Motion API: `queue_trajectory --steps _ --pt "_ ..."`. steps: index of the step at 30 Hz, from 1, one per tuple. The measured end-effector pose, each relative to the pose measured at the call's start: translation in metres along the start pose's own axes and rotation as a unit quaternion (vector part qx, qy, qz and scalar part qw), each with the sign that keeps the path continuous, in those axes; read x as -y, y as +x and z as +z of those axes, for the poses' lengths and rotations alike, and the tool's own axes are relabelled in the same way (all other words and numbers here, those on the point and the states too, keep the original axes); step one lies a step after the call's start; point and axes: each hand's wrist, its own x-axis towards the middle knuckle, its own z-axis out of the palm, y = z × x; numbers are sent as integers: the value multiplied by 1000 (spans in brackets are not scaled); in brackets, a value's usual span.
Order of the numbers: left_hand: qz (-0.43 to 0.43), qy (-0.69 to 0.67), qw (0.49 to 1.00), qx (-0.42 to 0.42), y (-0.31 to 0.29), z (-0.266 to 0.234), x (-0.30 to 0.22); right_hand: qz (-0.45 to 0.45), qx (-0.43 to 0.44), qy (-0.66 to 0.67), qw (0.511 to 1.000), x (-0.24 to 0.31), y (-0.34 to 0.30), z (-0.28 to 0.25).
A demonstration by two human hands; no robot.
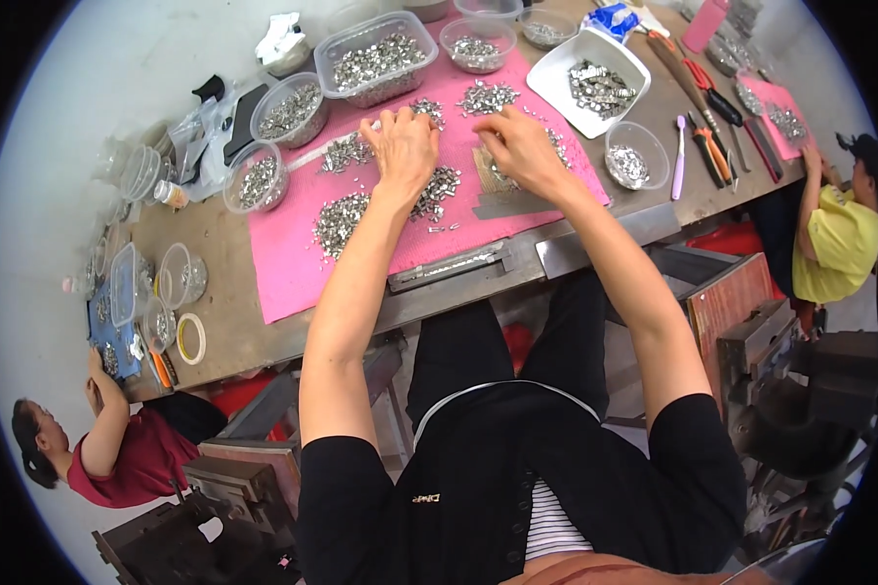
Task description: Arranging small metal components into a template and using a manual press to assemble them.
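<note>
Beyond a black shirt point(458, 497), tubs point(574, 115) hold metal pieces point(600, 90); hands point(407, 153) point(525, 149) curl fingers point(392, 122), grip unclear

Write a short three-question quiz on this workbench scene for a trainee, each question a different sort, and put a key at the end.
1. Which lies farther to the right in the picture: the white dish or the purple brush?
2. True or false: the white dish is empty.
3. The mat under the person's left hand and right hand is: A) blue, B) pink, C) green.

Key:
1. The purple brush.
2. False; it holds small metal pieces.
3. B.
</note>
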Motion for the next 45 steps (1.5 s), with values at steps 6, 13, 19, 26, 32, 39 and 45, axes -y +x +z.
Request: queue_trajectory --steps 6,13,19,26,32,39,45 --pt "42 -142 987 -56 -5 -8 1 -45 8 -168 985 -33 45 52" --pt "64 -216 974 -8 -40 -80 -12 -94 -1 -112 989 -16 43 36" --pt "89 -116 987 67 -94 -107 -4 -75 114 24 990 34 -26 -11" --pt "61 -186 976 91 -108 -105 -2 -62 103 35 992 56 -72 -18" --pt "47 -196 976 80 -111 -101 -2 -54 67 136 987 77 -100 -21" --pt "26 -206 974 92 -111 -97 1 -54 56 95 992 78 -109 -21" --pt "20 -194 975 106 -109 -103 0 -106 47 39 992 78 -109 -19"
